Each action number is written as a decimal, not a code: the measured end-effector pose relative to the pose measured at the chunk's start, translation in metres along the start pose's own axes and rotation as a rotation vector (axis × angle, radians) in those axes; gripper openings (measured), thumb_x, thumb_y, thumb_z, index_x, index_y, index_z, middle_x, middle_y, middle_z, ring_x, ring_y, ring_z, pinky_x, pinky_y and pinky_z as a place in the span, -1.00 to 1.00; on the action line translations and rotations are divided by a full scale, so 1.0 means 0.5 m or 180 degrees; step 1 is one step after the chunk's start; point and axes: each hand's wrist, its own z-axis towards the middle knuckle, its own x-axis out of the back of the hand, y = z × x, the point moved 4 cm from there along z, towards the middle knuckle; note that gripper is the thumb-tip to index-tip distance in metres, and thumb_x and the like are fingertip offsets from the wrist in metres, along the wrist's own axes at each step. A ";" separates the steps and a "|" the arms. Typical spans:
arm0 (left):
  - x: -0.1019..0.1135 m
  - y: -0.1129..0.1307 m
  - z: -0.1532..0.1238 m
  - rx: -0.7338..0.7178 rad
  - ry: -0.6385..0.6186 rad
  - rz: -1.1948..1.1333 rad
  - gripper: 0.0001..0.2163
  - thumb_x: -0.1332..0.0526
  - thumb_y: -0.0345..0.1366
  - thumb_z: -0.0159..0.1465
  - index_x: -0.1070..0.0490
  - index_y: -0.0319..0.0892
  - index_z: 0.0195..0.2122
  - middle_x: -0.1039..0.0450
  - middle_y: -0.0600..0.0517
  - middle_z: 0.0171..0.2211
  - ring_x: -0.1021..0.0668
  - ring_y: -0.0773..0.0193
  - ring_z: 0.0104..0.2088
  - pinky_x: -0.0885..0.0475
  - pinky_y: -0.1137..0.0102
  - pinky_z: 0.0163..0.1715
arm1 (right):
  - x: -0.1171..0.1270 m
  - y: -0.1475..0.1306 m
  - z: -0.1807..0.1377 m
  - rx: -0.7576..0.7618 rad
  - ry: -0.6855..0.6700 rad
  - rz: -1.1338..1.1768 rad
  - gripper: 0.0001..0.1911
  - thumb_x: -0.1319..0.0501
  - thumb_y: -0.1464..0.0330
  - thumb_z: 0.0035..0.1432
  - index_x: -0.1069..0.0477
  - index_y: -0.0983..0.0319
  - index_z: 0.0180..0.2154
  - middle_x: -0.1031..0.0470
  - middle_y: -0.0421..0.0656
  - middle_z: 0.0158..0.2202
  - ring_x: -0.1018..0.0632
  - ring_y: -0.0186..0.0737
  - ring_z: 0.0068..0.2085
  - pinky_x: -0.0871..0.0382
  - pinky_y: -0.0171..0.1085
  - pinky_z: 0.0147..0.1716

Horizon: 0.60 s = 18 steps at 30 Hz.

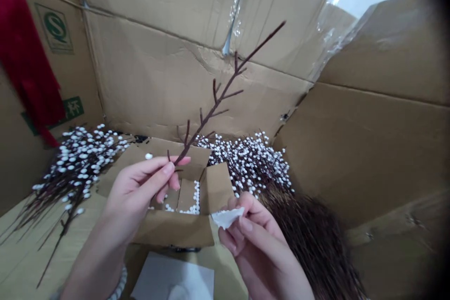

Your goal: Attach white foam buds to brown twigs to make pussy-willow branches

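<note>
My left hand (140,192) pinches the lower end of a bare brown artificial twig (225,91), which rises up and to the right with several short side shoots. My right hand (255,248) holds a small white scrap of paper or fluff (227,218) between its fingertips. Just past my left fingertips, a single white bud (148,156) shows. Below my hands sits a small open cardboard box (172,229) with white buds (195,201) inside, partly hidden by its flaps.
Bundles of twigs studded with white buds (79,168) (249,164) lie left and behind the small box. A mass of bare brown stems (309,239) lies to the right. A large cardboard carton (197,79) surrounds everything, with a red cloth (24,51) at left and white sheet (172,279) below.
</note>
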 end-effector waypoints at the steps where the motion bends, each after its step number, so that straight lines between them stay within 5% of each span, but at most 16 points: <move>1: 0.008 -0.002 0.002 -0.0001 0.0060 0.0037 -0.83 -0.32 -0.20 0.16 -0.60 -0.12 -0.52 -0.49 0.04 -0.58 -0.31 0.40 -0.65 -0.23 0.47 -0.66 | -0.008 0.000 0.009 0.0036 -0.0060 0.0011 -0.74 -0.50 0.22 -0.16 -0.48 0.15 -0.50 -0.33 -0.27 -0.57 -0.28 -0.36 -0.54 -0.23 -0.38 -0.56; 5: 0.035 -0.011 0.009 0.0041 0.0282 0.0202 -0.82 -0.35 -0.15 0.12 -0.61 -0.15 -0.50 -0.53 -0.01 -0.51 -0.32 0.38 -0.62 -0.25 0.45 -0.64 | -0.022 -0.001 0.033 0.0359 -0.0234 -0.0178 -0.78 -0.46 0.20 -0.06 -0.49 0.12 -0.46 -0.28 -0.32 -0.65 -0.27 -0.39 -0.59 -0.25 -0.39 -0.57; 13: 0.007 -0.044 0.017 0.0245 0.0199 0.0237 -0.75 -0.35 -0.06 0.13 -0.60 -0.13 -0.51 -0.51 0.04 -0.58 -0.23 0.45 -0.68 -0.13 0.51 -0.71 | 0.015 -0.043 0.053 0.2118 -0.0133 -0.1062 -0.92 -0.36 0.27 0.14 -0.62 0.07 -0.28 -0.62 -0.18 -0.45 -0.61 -0.28 -0.45 -0.51 -0.40 -0.47; 18: -0.028 -0.054 0.011 0.0536 0.0300 -0.0212 -0.73 -0.36 -0.05 0.09 -0.64 -0.16 -0.54 -0.56 -0.03 -0.54 -0.31 0.40 -0.61 -0.32 0.47 -0.55 | 0.031 -0.063 0.054 0.2682 0.0484 -0.1576 -0.85 -0.39 0.44 0.07 -0.61 0.05 -0.33 -0.63 -0.23 -0.44 -0.63 -0.28 -0.42 -0.54 -0.41 -0.44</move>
